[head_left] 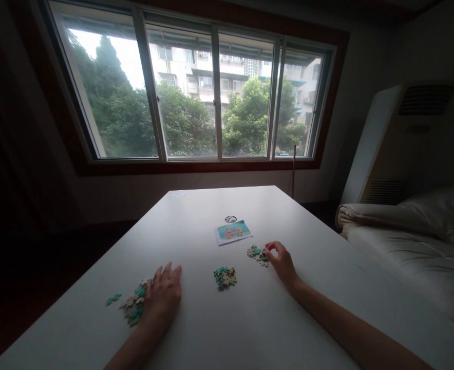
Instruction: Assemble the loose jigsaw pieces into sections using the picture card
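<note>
My left hand [163,294] lies on the white table with its fingers stretched out, against the right side of a jigsaw pile [133,307]. It hides part of that heap of green and greyish pieces. Two or so loose green puzzle pieces [113,299] lie to the pile's left. Thumb and forefinger of my right hand [283,263] are pinched on a small reddish puzzle piece [266,250], at the edge of a smaller pile [256,253]. Between my hands sits a compact heap of mixed-colour puzzle pieces [225,278].
A picture card [233,233] with a turquoise scene lies farther up the white table [196,216], a round black-and-white item [230,219] just behind it. Clear plastic [178,194] rests at the far left corner. A pale sofa [400,246] stands to the right.
</note>
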Demonstrator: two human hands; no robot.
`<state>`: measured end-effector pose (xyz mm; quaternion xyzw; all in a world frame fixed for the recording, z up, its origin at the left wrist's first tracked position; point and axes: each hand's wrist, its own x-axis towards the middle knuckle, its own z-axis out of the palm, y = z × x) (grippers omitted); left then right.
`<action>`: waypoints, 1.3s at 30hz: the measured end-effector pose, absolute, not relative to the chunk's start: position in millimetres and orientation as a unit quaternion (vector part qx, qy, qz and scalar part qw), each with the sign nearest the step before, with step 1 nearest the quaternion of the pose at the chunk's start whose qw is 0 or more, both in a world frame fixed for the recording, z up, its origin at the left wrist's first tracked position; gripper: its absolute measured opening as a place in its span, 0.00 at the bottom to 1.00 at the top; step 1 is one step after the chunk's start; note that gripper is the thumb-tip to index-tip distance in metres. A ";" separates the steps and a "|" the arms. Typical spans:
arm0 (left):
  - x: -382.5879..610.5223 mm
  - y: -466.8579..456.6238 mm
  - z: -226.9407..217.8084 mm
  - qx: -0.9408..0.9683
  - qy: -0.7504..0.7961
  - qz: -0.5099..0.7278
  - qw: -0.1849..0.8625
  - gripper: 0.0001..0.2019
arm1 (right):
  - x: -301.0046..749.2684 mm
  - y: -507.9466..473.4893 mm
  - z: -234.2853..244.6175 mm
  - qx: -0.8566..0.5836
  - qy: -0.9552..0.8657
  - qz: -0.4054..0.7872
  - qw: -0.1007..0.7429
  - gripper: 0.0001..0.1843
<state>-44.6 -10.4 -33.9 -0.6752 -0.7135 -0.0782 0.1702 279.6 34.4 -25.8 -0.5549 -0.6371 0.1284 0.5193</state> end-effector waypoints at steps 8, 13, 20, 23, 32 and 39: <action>-44.7 -10.7 -26.6 -0.706 -0.696 -0.090 0.093 0.24 | 276.7 36.2 -35.1 -0.593 -0.648 0.092 0.469 0.03; -45.6 -9.9 -28.7 -0.712 -0.688 -0.123 0.064 0.26 | 276.7 38.6 -41.6 -0.618 -0.642 0.070 0.447 0.04; -41.2 -13.1 -23.5 -0.710 -0.685 -0.162 0.037 0.24 | 277.8 40.7 -47.5 -0.632 -0.643 0.045 0.431 0.06; -40.8 -12.9 -24.6 -0.712 -0.682 -0.165 0.036 0.22 | 277.7 41.0 -47.6 -0.631 -0.643 0.043 0.431 0.07; -40.4 -12.5 -24.9 -0.726 -0.659 -0.183 0.069 0.21 | 278.1 39.3 -41.2 -0.606 -0.655 0.060 0.447 0.04; -40.6 -12.5 -28.7 -0.726 -0.652 -0.206 0.075 0.23 | 276.0 33.9 -33.7 -0.585 -0.671 0.060 0.452 0.04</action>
